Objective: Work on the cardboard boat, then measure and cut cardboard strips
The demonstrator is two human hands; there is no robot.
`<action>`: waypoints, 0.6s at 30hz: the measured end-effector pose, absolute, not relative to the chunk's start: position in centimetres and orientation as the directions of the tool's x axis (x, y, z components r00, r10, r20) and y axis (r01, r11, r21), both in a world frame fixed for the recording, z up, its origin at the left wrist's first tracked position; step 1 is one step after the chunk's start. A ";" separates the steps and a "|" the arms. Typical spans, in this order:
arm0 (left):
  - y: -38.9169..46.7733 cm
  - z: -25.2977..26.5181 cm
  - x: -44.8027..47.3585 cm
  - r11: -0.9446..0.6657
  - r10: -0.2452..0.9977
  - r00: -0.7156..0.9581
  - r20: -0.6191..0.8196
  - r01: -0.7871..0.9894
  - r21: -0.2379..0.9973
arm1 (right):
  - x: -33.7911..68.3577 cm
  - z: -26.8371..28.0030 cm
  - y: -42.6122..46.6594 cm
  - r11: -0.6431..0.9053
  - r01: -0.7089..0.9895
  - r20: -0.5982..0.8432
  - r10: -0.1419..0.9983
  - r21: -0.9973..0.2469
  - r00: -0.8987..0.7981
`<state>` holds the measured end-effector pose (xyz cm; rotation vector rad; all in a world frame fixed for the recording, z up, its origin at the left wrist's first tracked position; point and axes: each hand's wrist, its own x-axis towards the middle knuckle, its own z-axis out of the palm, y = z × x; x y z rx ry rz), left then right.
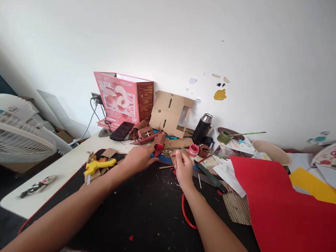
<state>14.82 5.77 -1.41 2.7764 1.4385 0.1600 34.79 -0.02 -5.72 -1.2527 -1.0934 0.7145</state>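
Observation:
My left hand [139,158] reaches to the near side of a small red-and-brown model house [159,141]. Its thumb and forefinger are apart, while the other fingers are mostly out of sight. Whether it touches the house is not clear. My right hand [183,167] is closed in a pinch, to the right of the house; whatever lies between its fingertips is too small to name. A second little brown house [145,132] with a cross-shaped window stands behind my left hand. Some blue material [165,159] shows between my hands.
A yellow glue gun [98,165] lies left on the black mat [131,210]. Red-handled scissors [186,213] lie under my right forearm, beside a dark green-handled cutter [211,176]. Open paint jars [193,150] and a black flask [202,128] stand behind; red paper [278,203] covers the right.

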 end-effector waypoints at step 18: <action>5.0 -1.1 16.9 -0.487 0.873 0.487 0.035 0.873 -0.002 | 34.8 -7.1 0.2 0.237 0.219 0.291 0.920 -0.946 0.263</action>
